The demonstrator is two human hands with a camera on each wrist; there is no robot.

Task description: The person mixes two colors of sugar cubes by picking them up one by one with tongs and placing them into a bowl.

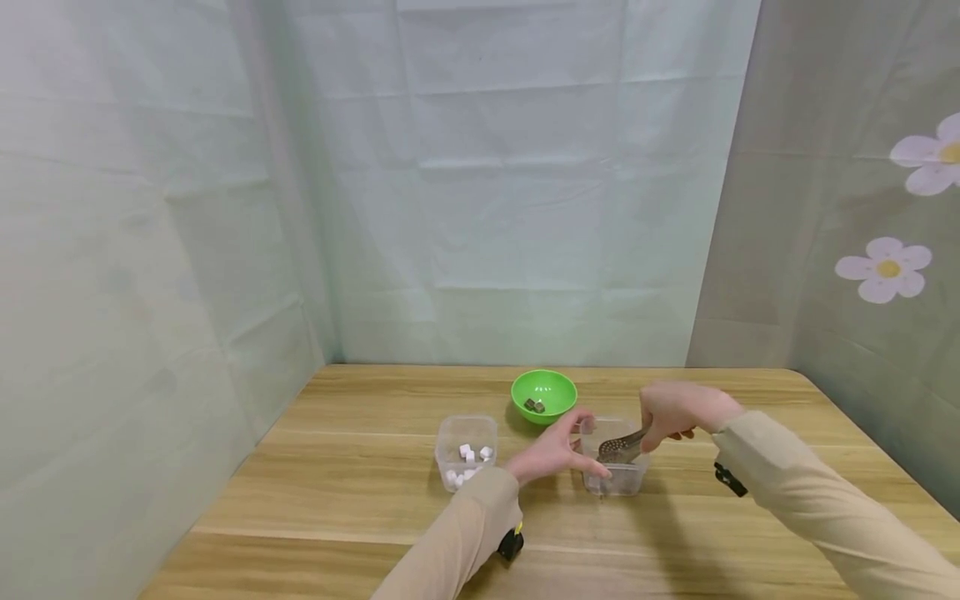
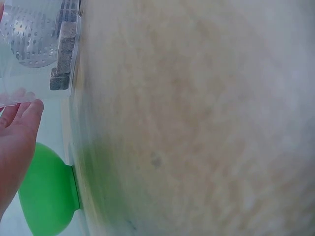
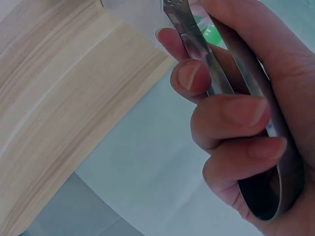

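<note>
My right hand (image 1: 678, 408) grips a pair of metal tongs (image 1: 621, 447), the fingers wrapped round both arms in the right wrist view. The perforated ends of the tongs reach down inside a clear plastic container (image 1: 622, 483). My left hand (image 1: 551, 452) holds that container from its left side, thumb along the front wall and fingers at the back. Several brown cubes (image 2: 65, 46) lie on the container's floor beside the perforated tong end (image 2: 34, 42) in the left wrist view.
Just behind the left hand stands a green bowl (image 1: 543, 382) with two brown cubes (image 1: 535, 406) in it. A second clear container (image 1: 467, 423), left of the left forearm, holds several white cubes (image 1: 470, 456). Pale curtains (image 1: 517, 208) hang behind the wooden table (image 1: 337, 467).
</note>
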